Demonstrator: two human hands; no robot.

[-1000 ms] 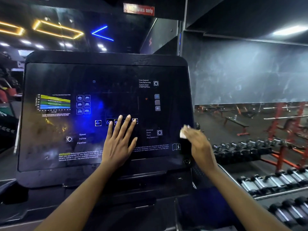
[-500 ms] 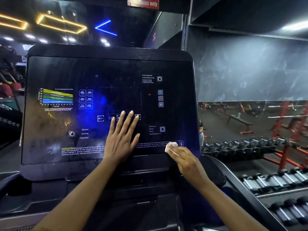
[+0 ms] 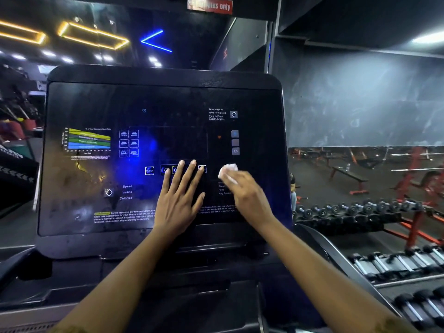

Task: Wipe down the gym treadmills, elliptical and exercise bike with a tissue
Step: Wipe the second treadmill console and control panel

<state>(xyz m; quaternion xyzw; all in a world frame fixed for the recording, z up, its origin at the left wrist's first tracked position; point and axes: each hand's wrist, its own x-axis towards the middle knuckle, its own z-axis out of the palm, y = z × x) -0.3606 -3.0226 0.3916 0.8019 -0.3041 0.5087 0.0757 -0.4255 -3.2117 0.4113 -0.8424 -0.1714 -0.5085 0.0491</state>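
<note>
The treadmill console (image 3: 96, 104) lies under both grips, its dark screen smudged to their left. Dumbbell racks (image 3: 355, 212) stand well right of the right grip (image 3: 247, 195). The left grip (image 3: 179, 200) rests flat on the screen, fingers straight and spread. The right grip's curled fingers hold a white tissue (image 3: 228, 170) against the screen, just right of the left grip's fingertips.

Console panel (image 3: 101, 104) glossy, smudged black plastic; tissue (image 3: 228, 170) crumpled white paper
</note>
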